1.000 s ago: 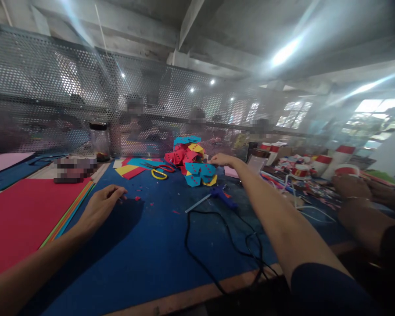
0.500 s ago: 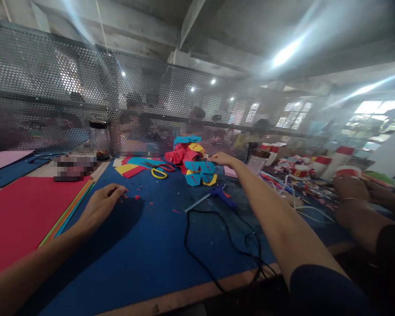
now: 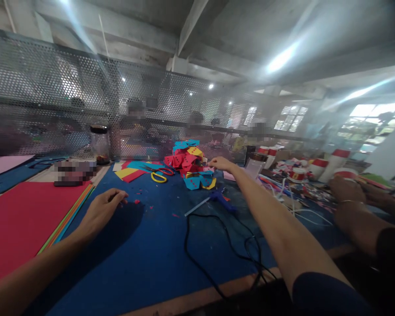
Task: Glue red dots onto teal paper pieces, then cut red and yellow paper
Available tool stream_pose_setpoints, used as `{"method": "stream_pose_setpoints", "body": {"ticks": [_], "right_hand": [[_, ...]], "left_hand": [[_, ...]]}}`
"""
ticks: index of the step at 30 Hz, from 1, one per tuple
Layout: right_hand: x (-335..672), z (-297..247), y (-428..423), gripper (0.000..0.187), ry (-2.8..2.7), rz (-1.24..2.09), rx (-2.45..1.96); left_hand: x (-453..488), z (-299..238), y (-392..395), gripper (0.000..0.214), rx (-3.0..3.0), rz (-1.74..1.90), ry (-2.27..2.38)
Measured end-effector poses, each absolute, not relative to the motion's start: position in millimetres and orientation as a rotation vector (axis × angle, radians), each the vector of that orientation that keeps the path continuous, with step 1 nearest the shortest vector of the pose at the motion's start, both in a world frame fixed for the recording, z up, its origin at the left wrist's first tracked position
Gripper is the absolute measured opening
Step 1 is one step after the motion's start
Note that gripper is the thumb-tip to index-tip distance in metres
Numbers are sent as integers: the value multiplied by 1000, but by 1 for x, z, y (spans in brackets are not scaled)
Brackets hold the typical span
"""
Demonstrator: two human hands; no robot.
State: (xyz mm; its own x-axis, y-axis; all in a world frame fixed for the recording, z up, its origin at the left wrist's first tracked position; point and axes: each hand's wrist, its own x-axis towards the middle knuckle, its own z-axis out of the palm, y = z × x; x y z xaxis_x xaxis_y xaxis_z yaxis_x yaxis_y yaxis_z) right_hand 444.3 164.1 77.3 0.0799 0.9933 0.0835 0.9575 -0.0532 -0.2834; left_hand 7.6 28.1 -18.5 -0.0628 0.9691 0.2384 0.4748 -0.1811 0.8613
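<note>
My right hand [image 3: 221, 164] reaches to the right side of a pile of folded paper shapes [image 3: 187, 163] in red, blue and yellow with red dots. Its fingers are pinched together at the pile's edge, apparently on one of the shapes; the exact contact is too small to see. At the front of the pile, a blue paper shape [image 3: 192, 182] leans with its petals folded. My left hand [image 3: 108, 205] hovers low over the blue table, loosely curled with its fingers a little apart and nothing in it. Small red scraps [image 3: 137, 202] lie beside its fingertips.
Scissors [image 3: 159, 176] lie by coloured paper pieces [image 3: 130, 172]. A blue glue gun [image 3: 223, 202] with a black cord lies in front of the pile. Paper sheets [image 3: 29, 215] and a jar [image 3: 99, 145] are left. A co-worker's hands [image 3: 347, 188] work among clutter at right.
The blue shape at the front of the pile has tipped, its petals now seen more edge-on. My right hand stays beside the pile; my left hand has barely moved. The view has tilted slightly upward.
</note>
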Motion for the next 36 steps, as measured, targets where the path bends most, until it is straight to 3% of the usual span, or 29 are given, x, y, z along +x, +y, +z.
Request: {"method": "stream_pose_setpoints", "body": {"ticks": [6, 7, 11, 17, 23, 28, 36], "right_hand": [[422, 106, 136, 34, -1813, -148, -1906], [414, 110, 128, 27, -1806, -185, -1851], [364, 112, 84, 22, -1914, -196, -1583], [293, 56, 9, 12, -2359, -119, -999], [278, 1, -3, 14, -2577, -222, -869], [282, -10, -8, 15, -2548, 45, -874], [286, -10, -5, 17, -2542, 209, -903]], "left_hand": [[6, -20, 29, 38, 1754, 1185, 1538], [6, -21, 30, 38, 1770, 1184, 1538], [4, -24, 29, 34, 1827, 1166, 1578], [4, -24, 23, 28, 2150, 1082, 1569], [3, -34, 24, 32, 2576, 776, 1574], [7, -39, 19, 32, 2662, 690, 1457], [9, -38, 10, 33, 2677, 635, 1360]]}}
